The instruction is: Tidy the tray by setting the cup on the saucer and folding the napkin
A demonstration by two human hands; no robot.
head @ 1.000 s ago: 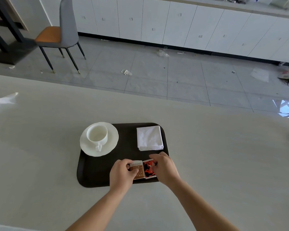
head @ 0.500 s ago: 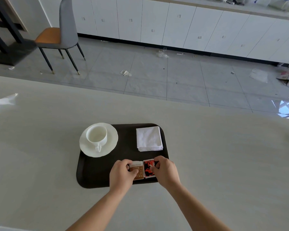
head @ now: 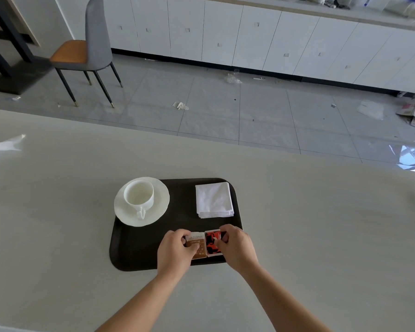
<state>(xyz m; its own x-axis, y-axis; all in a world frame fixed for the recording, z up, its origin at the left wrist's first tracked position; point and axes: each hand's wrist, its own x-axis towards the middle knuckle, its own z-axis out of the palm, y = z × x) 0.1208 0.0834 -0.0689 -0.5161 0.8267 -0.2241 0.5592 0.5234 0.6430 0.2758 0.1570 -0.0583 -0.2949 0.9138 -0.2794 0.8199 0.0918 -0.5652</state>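
- A pale, glossy counter fills the lower half of the frame, its far edge running from mid-left down toward the right.
- A dark tray lies at lower centre of the counter.
- The white cup stands upright on the white saucer at the tray's upper left corner, its handle pointing toward the bottom of the frame.
- The white napkin lies folded into a square at the tray's upper right corner, well apart from the saucer.
- At the tray's lower edge lie two small packets side by side and touching: a brown packet and a red packet.
- The left hand has its fingers curled and pinching the brown packet; the right hand has its fingers curled and pinching the red packet.
- Clear plastic wrap lies at the counter's left edge.
- Beyond the counter, a grey tiled floor carries scattered paper scraps.
- White cabinets line the top of the frame.
- A grey chair with an orange seat stands at upper left.
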